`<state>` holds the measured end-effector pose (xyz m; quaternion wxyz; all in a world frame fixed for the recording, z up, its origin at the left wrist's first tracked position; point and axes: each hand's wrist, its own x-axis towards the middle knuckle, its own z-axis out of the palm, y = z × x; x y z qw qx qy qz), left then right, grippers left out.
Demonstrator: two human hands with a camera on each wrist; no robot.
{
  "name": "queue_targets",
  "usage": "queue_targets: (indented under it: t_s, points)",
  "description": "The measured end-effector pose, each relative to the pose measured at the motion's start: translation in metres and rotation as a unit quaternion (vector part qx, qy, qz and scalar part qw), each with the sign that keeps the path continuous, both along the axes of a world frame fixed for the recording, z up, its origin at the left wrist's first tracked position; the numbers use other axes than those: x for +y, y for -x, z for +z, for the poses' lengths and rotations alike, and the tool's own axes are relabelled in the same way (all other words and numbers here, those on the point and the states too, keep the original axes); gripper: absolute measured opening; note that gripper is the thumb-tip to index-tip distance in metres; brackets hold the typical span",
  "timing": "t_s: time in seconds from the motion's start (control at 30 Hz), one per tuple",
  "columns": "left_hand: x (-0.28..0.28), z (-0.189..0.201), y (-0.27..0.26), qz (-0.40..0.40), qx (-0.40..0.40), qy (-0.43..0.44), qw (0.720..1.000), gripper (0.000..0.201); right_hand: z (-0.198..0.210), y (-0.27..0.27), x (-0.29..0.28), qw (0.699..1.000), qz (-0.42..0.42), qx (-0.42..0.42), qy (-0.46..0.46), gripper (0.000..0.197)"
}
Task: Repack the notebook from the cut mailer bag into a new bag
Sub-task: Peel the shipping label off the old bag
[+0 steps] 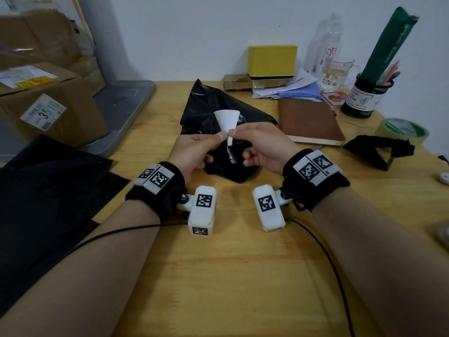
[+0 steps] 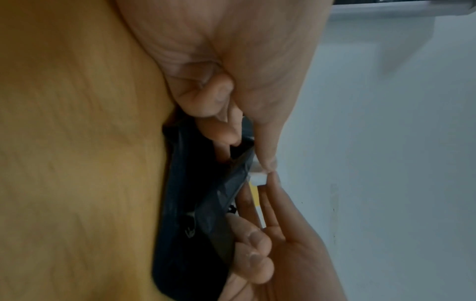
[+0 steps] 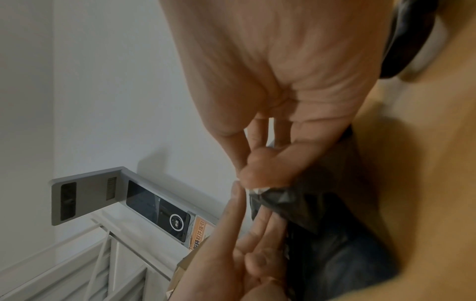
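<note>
A black mailer bag [image 1: 213, 103] lies crumpled at the middle of the wooden table [image 1: 243, 276], with its near end lifted in both hands. My left hand [image 1: 217, 140] grips the bag's edge, its lower fingers curled under the plastic. My right hand [image 1: 234, 133] pinches a white peel-off strip [image 1: 227, 119] that stands up from the bag. The wrist views show the same pinch: the strip [image 2: 257, 179] between thumb tips and the bag [image 3: 322, 207] beneath. The brown notebook [image 1: 308, 120] lies flat to the right, outside any bag.
A stack of flat black bags [image 1: 48, 190] lies at the left edge, with a cardboard box [image 1: 48, 100] and a grey tray [image 1: 121, 110] behind it. A black cut scrap [image 1: 379, 149], a tape roll [image 1: 401, 130], a pen holder [image 1: 364, 96] and a yellow box [image 1: 272, 59] stand at the right and back.
</note>
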<state>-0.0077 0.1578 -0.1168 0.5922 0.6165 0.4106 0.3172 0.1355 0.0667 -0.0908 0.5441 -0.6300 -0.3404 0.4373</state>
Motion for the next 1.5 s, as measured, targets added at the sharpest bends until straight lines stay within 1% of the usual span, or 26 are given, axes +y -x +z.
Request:
queue_targets:
  t_s: [0.1,0.27,0.37,0.53,0.67,0.77,0.93,1.03,1.17,1.33,1.5]
  points:
    - [-0.001,0.0,0.001,-0.013,-0.002,-0.02,1.0,0.035,0.0,0.001,0.0,1.0,0.0,0.008,-0.001,0.023]
    - [0.0,0.0,0.002,-0.018,-0.003,-0.027,0.999,0.037,0.001,0.002,-0.001,1.0,0.004,0.006,0.0,0.015]
    - [0.0,-0.001,0.002,-0.017,-0.007,-0.027,0.999,0.029,0.002,0.002,0.0,1.0,-0.003,0.008,0.002,0.012]
    - [0.002,-0.003,0.001,-0.014,-0.015,-0.019,1.0,0.022,0.003,0.002,0.001,1.0,-0.015,-0.004,0.005,0.015]
    - [0.003,-0.004,0.001,-0.008,-0.018,-0.011,1.0,0.023,0.004,0.0,0.001,0.999,-0.04,-0.019,0.006,0.02]
    - [0.003,-0.005,0.001,-0.005,-0.014,-0.009,1.0,0.027,0.006,-0.001,0.0,0.998,-0.052,-0.027,0.009,0.02]
    - [0.005,-0.005,0.002,0.006,-0.019,-0.003,1.0,0.022,0.012,-0.005,-0.003,0.996,-0.079,-0.037,0.011,0.014]
    - [0.006,-0.005,0.002,0.01,-0.023,0.002,1.0,0.019,0.013,-0.007,-0.004,0.995,-0.095,-0.041,0.007,0.019]
    - [0.007,-0.006,0.002,0.018,-0.033,0.006,0.999,0.017,0.016,-0.008,-0.005,0.993,-0.11,-0.04,0.002,0.019]
    - [0.007,-0.006,0.003,0.015,-0.037,0.01,0.999,0.016,0.017,-0.01,-0.004,0.989,-0.143,-0.038,0.0,0.024]
    - [0.006,-0.006,0.003,0.015,-0.041,0.006,0.999,0.019,0.016,-0.013,-0.002,0.983,-0.175,-0.047,-0.011,0.017]
